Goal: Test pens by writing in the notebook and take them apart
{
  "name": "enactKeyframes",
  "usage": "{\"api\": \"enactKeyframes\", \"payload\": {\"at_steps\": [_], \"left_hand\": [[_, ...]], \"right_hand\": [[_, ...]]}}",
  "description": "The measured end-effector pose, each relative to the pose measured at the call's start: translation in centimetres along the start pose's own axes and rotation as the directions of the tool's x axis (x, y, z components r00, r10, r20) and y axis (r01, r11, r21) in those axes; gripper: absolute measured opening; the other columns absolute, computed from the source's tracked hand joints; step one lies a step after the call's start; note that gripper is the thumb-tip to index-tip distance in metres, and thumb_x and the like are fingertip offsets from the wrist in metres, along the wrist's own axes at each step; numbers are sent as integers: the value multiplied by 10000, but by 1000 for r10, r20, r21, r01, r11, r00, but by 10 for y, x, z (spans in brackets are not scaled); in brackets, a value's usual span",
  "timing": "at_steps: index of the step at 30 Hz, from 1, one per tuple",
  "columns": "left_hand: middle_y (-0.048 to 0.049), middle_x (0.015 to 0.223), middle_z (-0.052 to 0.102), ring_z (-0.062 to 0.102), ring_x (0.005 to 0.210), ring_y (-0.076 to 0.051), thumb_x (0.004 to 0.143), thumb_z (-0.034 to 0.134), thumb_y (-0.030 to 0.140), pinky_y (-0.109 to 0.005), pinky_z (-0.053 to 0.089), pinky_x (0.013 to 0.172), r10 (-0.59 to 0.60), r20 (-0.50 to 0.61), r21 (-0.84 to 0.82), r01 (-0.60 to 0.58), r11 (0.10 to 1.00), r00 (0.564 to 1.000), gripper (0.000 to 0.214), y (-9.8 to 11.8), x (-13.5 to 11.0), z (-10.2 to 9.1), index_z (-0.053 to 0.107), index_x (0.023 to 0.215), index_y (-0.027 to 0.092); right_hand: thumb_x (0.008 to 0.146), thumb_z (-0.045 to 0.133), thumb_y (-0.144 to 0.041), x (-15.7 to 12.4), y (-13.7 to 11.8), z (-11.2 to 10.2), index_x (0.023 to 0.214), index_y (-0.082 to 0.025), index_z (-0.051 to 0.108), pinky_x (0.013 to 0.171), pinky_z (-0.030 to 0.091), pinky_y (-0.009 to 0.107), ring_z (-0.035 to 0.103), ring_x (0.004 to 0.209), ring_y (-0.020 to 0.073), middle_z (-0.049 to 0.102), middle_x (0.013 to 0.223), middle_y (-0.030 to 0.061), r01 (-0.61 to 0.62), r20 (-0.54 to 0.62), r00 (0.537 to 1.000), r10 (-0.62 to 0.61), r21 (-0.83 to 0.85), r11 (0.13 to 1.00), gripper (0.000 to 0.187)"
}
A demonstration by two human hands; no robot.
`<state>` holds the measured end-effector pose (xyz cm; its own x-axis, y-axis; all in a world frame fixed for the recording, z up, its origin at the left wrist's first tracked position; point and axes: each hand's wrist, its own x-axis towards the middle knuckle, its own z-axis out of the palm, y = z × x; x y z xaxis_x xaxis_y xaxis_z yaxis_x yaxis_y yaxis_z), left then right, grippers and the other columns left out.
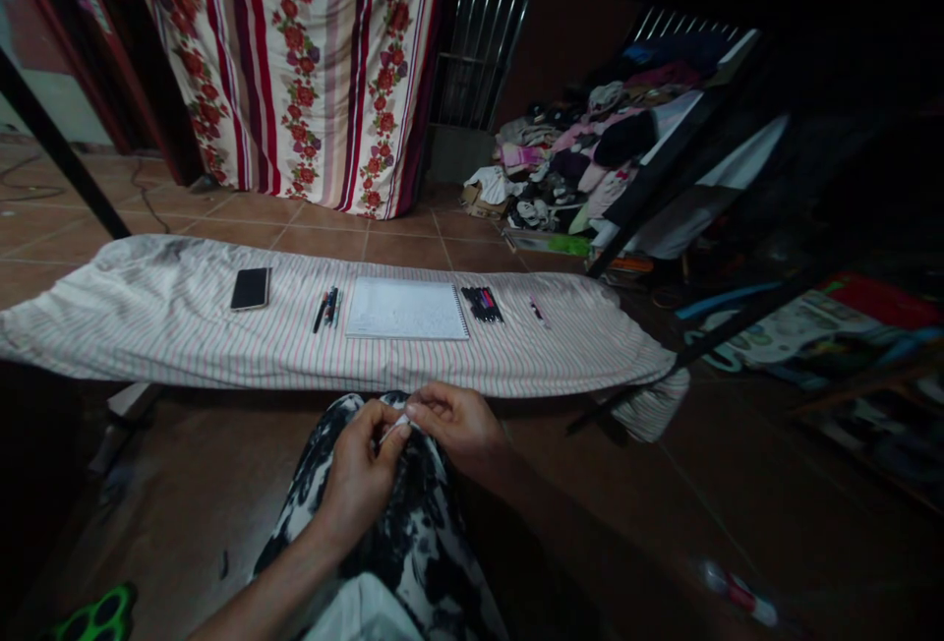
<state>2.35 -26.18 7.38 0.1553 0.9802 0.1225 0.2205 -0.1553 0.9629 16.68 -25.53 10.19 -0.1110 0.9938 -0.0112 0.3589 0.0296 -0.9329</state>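
Notebook (405,311): lay on the cloth-covered desk (192,336).
Small white item (393,428): was held on the near side of the notebook.
Left hand (361,469): pinched the small white item, fingers closed.
Right hand (461,430): pinched it too.
Pens (331,309): lay left of the notebook.

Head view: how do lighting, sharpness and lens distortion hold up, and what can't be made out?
Head view: dim overall, its right side sinking into near-black; head view: the striped cloth has a bowed outline, perhaps partly wide-angle distortion; head view: marks on the notebook are too faint to read; head view: the small white item at the fingers is too soft to identify.
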Motion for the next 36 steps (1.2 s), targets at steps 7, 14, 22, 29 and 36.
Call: {"api": "enactKeyframes", "payload": {"at_steps": [7,14,22,29,36], "left_hand": [[-1,686,553,529,684,-165,796,525,308,-264,395,639,4,35,45,-5,999,999,162,-1,7,10,562,710,176],[-3,650,578,512,644,-148,721,624,327,-247,385,621,-165,78,-239,179,954,983,174,-11,29,26,613,703,154],[-36,673,649,582,635,-118,650,713,181,-212,455,637,-544,345,-761,567,316,765,119,-6,66,34,670,731,107],[-87,837,684,614,732,-110,784,583,101,-184,483,680,-618,400,-806,580,113,677,120,-10,82,54,693,822,68],[-53,690,659,577,606,-106,765,618,189,-199,456,596,-510,439,-784,593,184,739,122,-9,96,57,693,791,97]], "right_hand": [[720,596,-324,5,14,-7,765,-142,655,581,463,231,615,637,138,664,676,18,-61,-45,997,61,15,998,197],[780,535,-241,13,19,-15,964,-166,642,572,479,220,612,611,122,660,709,0,-1,-118,993,-11,-106,994,225],[873,439,-186,19,61,-19,1134,-196,541,667,520,289,609,768,176,639,855,68,473,53,807,-588,-654,590,280],[863,410,-112,33,83,-18,1257,-207,404,667,541,267,604,878,178,606,889,82,574,104,678,-727,-693,436,405],[863,409,-147,45,96,-23,1220,-192,469,733,551,300,621,946,194,639,995,115,529,-44,695,-718,-645,551,365]]}}
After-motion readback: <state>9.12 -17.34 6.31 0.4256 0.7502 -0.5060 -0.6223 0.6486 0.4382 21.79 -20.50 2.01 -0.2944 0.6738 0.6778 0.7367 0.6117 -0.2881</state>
